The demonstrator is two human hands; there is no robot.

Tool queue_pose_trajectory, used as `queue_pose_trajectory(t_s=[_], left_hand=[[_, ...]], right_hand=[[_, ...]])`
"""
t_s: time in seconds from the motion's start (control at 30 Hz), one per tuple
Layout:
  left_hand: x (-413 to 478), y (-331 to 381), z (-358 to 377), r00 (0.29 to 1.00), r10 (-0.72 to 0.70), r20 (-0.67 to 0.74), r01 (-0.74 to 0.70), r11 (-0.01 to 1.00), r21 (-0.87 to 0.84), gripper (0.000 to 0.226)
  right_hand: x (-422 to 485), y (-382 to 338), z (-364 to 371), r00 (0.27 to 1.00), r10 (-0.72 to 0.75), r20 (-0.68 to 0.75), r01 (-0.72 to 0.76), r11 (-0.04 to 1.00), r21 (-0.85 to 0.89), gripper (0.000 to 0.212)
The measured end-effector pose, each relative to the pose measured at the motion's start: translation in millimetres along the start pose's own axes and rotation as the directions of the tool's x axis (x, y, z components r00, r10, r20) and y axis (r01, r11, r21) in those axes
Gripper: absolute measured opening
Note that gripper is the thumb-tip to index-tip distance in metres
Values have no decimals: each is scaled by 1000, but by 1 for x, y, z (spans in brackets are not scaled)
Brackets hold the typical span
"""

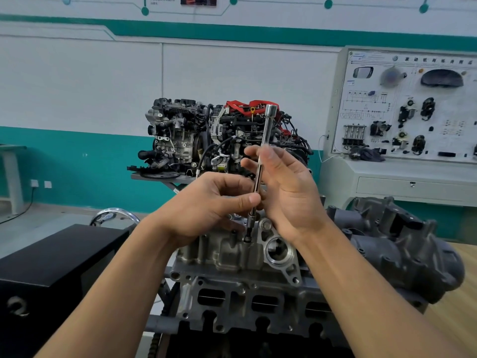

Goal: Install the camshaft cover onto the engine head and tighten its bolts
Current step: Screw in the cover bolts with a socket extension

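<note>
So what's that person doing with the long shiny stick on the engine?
A person is holding a long socket bar upright with both hands. The left hand pinches it low down, and the right hand pinches it higher up between thumb and fingers. Its bottom end sits on a bolt in the silver camshaft cover on top of the engine. They are probably twirling the bolt in by hand. Another engine stands behind.

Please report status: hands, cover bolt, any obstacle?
Left hand pinches socket extension low; right hand pinches it mid-shaft. Its tip sits on bolt in camshaft cover. No obstruction seen.
</note>
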State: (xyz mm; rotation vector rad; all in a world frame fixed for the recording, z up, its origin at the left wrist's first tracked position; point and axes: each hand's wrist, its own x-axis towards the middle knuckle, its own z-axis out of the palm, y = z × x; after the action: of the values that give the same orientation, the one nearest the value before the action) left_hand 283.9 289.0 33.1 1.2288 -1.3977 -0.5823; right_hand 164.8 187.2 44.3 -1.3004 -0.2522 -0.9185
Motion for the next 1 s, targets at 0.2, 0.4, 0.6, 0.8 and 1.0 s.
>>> queue_pose_trajectory(t_s=[0.2,0.4,0.6,0.8,1.0], left_hand=[[-1,3,-2,997,-42,59,45,998,-51,30],[1,4,-2,999,-35,9,35,999,-6,35],[0,-1,-1,999,-31,-15,31,999,-36,26],[-1,1,-1,1000,-24,15,24,1000,-4,32],[0,0,1,999,34,-16,-32,995,95,33]], right_hand=[[-1,1,1,996,56,70,-50,996,-75,28],[2,5,0,997,-60,-54,56,995,-80,15],[0,1,-1,999,-4,45,7,998,-69,21],[0,4,0,999,-10,44,12,999,-51,25],[1,8,0,985,-153,-76,143,982,-125,15]])
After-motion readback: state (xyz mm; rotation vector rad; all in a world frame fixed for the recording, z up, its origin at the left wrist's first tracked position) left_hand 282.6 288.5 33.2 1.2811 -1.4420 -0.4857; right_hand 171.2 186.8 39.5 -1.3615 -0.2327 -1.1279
